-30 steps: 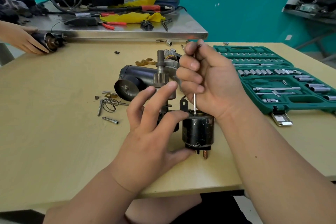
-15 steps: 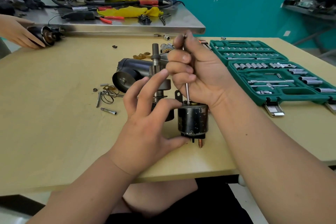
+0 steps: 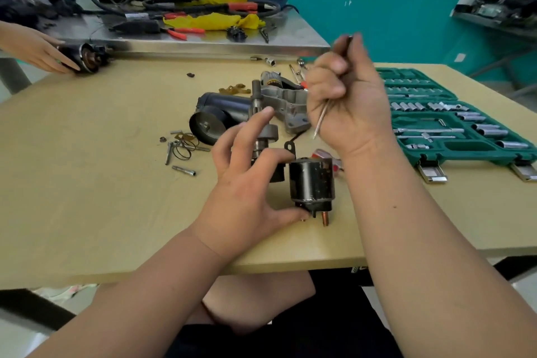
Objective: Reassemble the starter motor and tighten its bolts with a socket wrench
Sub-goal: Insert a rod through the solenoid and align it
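- While my left hand (image 3: 247,192) pinches the black solenoid (image 3: 312,180), thumb at its base and forefinger up by its top bracket, it stays upright over the near part of the table (image 3: 87,183) with the terminal stud lowest. I judge the pinch is what keeps it from tipping.
- My right hand (image 3: 348,102) is clenched round a thin steel rod (image 3: 321,118), raised above the solenoid with the tip pointing down and clear of it. It's blurred on my feed, so I can't tell bolt from driver.
- The drive shaft (image 3: 257,96) stands just behind my left fingers. The aluminium housing (image 3: 287,104) and black motor body (image 3: 220,113) lie beyond it, unjoined, so reassembly looks early.
- The open socket set (image 3: 453,125) lies to my right, handy for tightening, which hasn't begun.
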